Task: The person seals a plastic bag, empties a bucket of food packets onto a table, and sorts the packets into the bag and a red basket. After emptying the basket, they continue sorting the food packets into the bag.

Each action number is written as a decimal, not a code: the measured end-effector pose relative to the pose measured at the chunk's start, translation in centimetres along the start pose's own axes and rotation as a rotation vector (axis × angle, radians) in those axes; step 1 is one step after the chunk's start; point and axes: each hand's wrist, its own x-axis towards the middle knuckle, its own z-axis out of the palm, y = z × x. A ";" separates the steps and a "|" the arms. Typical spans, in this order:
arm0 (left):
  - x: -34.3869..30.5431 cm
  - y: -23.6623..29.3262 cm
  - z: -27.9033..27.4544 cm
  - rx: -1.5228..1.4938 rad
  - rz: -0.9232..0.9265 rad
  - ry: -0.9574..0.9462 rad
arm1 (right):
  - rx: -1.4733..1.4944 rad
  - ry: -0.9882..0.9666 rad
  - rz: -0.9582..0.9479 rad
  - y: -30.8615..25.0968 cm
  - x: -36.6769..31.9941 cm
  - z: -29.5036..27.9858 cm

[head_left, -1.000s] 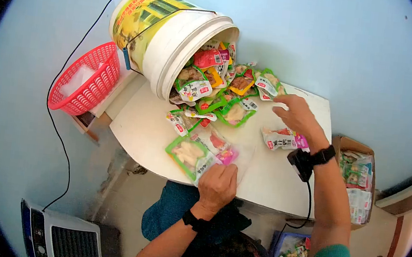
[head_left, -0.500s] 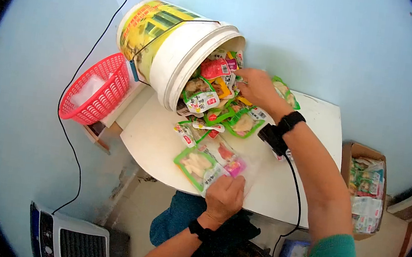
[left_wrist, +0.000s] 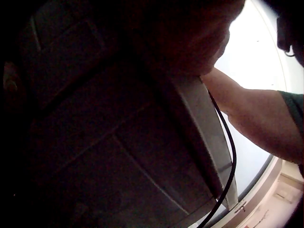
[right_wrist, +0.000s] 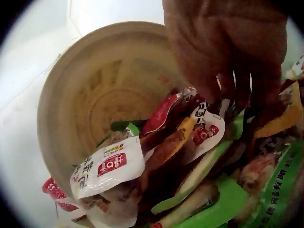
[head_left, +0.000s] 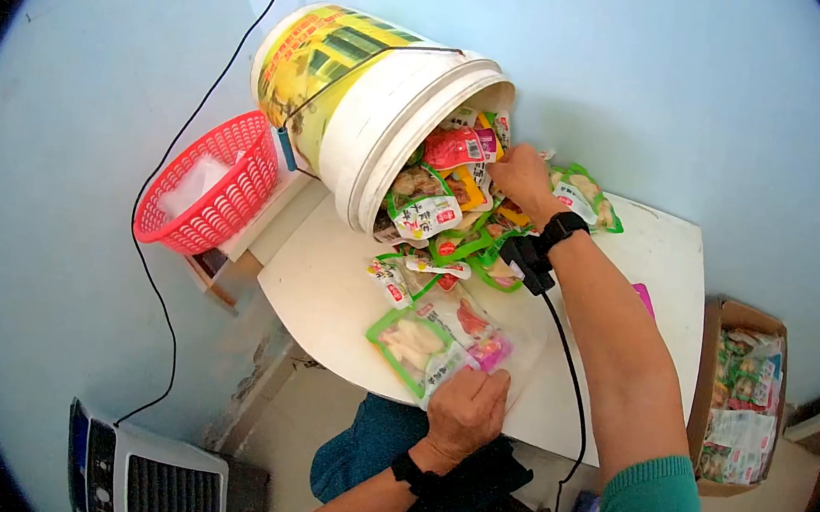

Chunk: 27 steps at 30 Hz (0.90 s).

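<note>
My left hand (head_left: 467,412) is at the table's front edge and pinches the edge of a clear plastic bag (head_left: 523,376). By its fingers lie a green-edged food packet (head_left: 411,344) with pale pieces inside and a packet with a pink end (head_left: 490,350). Up at the mouth of a tipped white bucket (head_left: 386,104), my right hand (head_left: 526,180) reaches down among heaped food packets (right_wrist: 190,156). Its fingers point downward in the right wrist view, their tips hidden by the packets; I cannot tell whether they grip one. The left wrist view is mostly dark.
A red basket (head_left: 212,185) with white plastic stands left of the table (head_left: 326,297). To the right, a cardboard box (head_left: 750,392) holds several packets. A black cable (head_left: 574,358) hangs from the right wrist across the table. An appliance (head_left: 171,481) stands at lower left.
My right hand has moved left from the table's right side to the packets at the bucket's mouth. The left hand keeps its hold, and the head view has shifted a little.
</note>
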 end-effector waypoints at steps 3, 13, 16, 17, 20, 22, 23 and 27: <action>-0.1 0.1 -0.1 0.018 -0.012 -0.017 | -0.053 0.025 -0.055 0.7 0.4 0.7; -0.2 0.1 0.0 0.038 -0.008 -0.032 | 0.048 -0.081 -0.060 1.9 -1.8 -0.6; -0.1 -0.1 0.1 0.023 0.008 -0.010 | 0.015 -0.010 -0.076 1.9 -2.9 -0.4; -0.2 -0.1 0.0 0.025 0.008 -0.013 | 0.057 -0.037 -0.074 1.3 -3.9 -1.1; -0.2 0.0 0.0 0.019 0.004 -0.014 | 0.156 -0.094 -0.045 1.2 -5.7 -2.3; -0.1 0.0 0.0 0.001 -0.004 -0.008 | 0.194 -0.099 0.009 3.3 -5.3 -1.2; -0.1 0.0 0.0 0.011 -0.005 -0.008 | 0.241 -0.095 0.011 3.9 -5.4 -0.9; -0.1 0.1 -0.1 0.046 -0.005 -0.021 | 0.335 -0.078 0.026 3.6 -7.2 -1.4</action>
